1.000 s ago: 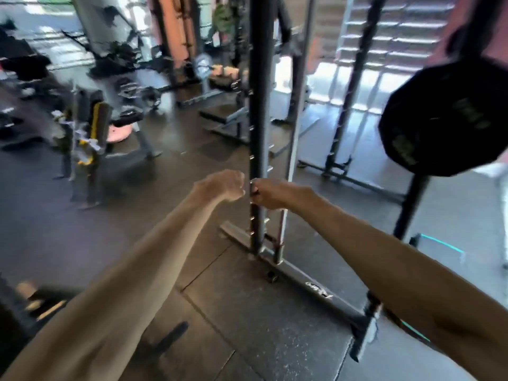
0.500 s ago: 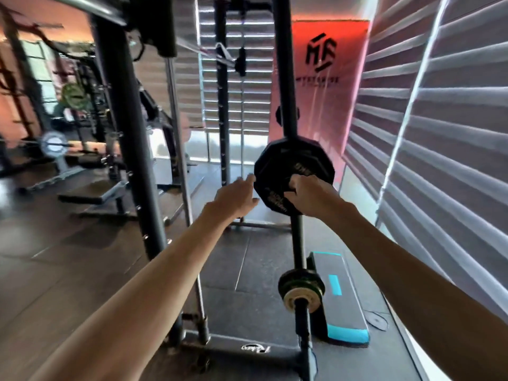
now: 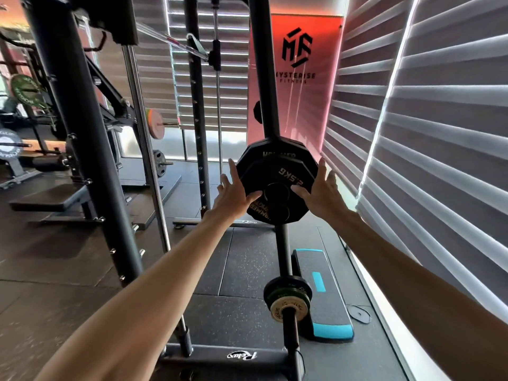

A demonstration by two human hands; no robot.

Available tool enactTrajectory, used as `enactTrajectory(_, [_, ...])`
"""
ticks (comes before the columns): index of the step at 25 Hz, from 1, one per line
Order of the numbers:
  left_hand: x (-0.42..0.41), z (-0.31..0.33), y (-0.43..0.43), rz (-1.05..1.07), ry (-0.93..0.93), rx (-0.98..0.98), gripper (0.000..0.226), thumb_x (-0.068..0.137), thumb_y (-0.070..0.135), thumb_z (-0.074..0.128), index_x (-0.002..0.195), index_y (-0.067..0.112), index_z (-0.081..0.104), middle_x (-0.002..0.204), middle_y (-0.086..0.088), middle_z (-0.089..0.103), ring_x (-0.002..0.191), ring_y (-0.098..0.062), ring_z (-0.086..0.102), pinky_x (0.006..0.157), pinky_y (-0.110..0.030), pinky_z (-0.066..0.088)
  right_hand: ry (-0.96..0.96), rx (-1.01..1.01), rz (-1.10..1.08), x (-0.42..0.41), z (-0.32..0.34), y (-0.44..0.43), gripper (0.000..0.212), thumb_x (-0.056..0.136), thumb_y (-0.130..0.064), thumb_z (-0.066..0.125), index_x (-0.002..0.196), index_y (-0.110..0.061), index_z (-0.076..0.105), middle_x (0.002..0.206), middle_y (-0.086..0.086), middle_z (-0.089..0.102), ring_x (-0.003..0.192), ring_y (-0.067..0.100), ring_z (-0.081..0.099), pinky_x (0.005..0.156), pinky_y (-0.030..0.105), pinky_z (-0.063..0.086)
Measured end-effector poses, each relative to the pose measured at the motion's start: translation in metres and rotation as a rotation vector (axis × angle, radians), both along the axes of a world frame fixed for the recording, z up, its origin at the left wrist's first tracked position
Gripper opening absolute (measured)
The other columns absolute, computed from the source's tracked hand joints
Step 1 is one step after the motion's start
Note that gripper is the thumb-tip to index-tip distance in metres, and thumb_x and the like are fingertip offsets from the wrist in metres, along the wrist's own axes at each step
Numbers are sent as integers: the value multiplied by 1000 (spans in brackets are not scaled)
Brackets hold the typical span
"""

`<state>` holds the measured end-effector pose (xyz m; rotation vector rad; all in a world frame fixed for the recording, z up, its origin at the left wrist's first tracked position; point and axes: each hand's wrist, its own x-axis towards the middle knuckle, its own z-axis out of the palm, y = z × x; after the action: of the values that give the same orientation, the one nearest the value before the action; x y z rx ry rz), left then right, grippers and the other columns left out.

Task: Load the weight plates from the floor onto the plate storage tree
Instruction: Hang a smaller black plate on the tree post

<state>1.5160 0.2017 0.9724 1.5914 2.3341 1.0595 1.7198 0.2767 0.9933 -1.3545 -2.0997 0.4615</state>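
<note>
Rubber floor [image 3: 242, 270] beneath plate tree [image 3: 269, 105]

A black aerobic step platform with turquoise ends [image 3: 330, 309] lies on the speckled black rubber floor mats [image 3: 242, 259], close to the right-hand wall. White slatted window blinds [image 3: 428, 138] cover that wall, and more hang at the back. Between them hangs a red banner with a black logo [image 3: 299, 78]. At left stands a black padded flat bench [image 3: 46, 200]. A silver carabiner on a cable [image 3: 193, 40] hangs higher up.
</note>
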Motion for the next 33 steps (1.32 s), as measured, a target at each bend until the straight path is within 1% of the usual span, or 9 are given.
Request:
enactTrajectory(2, [-8, -7, 10, -41, -39, 22, 114, 86, 59, 60, 151, 23, -26, 159, -28, 8, 146, -46, 14, 111, -63, 25, 41, -42, 8, -4, -4, 9, 99, 93, -51, 58, 156, -21, -11, 159, 30, 9, 147, 45, 19, 114, 56, 26])
enactTrajectory(5, [-14, -18, 17, -94, -76, 67, 110, 86, 66, 53, 151, 22, -24, 154, -27, 21, 142, -45, 25, 110, -62, 30, 137, -62, 60, -7, -10, 15, 94, 95, -48, 55, 156, -19, -10, 149, 26, 37, 134, 43, 43, 108, 53, 39])
enactTrajectory(8, [-13, -29, 19, -181, -87, 201, 108, 85, 70, 45, 153, 17, -21, 154, -23, 21, 142, -40, 27, 110, -62, 33, 179, -12, 87, -10, -15, 18, 88, 97, -47, 52, 156, -20, -7, 142, 24, 46, 126, 43, 52, 102, 56, 45])
enactTrajectory(13, [-13, -36, 24, -181, -34, 272, 105, 87, 71, 41, 154, 14, -17, 151, -22, 24, 139, -39, 32, 106, -62, 38, 229, 84, 88, -7, -14, 19, 66, 98, -36, 57, 146, -8, 22, 125, 20, 62, 113, 40, 61, 88, 43, 49])
enactTrajectory(19, [-17, -38, 30, -133, 25, 316, 98, 92, 64, 46, 155, 19, -14, 140, -21, 36, 129, -37, 40, 100, -57, 44, 295, 116, 34, -10, -21, 24, 58, 94, -33, 64, 134, -8, 31, 120, 14, 65, 107, 39, 63, 79, 38, 47])
enactTrajectory(26, [-5, -48, 41, 0, 156, 439, 88, 96, 58, 38, 156, 8, -2, 127, -25, 40, 115, -38, 50, 85, -52, 55, 325, 235, 16, -15, -31, 31, 60, 93, -33, 64, 139, -15, 30, 116, 9, 68, 101, 36, 66, 80, 44, 54])
enactTrajectory(30, [-3, -52, 47, 27, 131, 457, 85, 97, 53, 40, 155, 7, -1, 129, -24, 41, 114, -35, 51, 81, -45, 55, 309, 290, 49, -15, -33, 44, 58, 93, -35, 64, 136, -16, 32, 112, 9, 69, 99, 36, 67, 77, 42, 55])
enactTrajectory(31, [-2, -53, 48, 22, 126, 454, 85, 96, 53, 41, 155, 6, 0, 130, -24, 41, 115, -35, 51, 81, -45, 56, 312, 295, 56, -15, -34, 47, 59, 92, -35, 65, 136, -16, 32, 113, 8, 69, 99, 35, 67, 78, 41, 55])
enactTrajectory(33, [-5, -52, 50, -1, 117, 457, 87, 94, 57, 43, 154, 6, 5, 134, -22, 41, 119, -35, 50, 86, -48, 53, 307, 277, 85, -12, -31, 50, 60, 91, -33, 67, 136, -13, 32, 111, 8, 68, 96, 33, 67, 71, 28, 51])
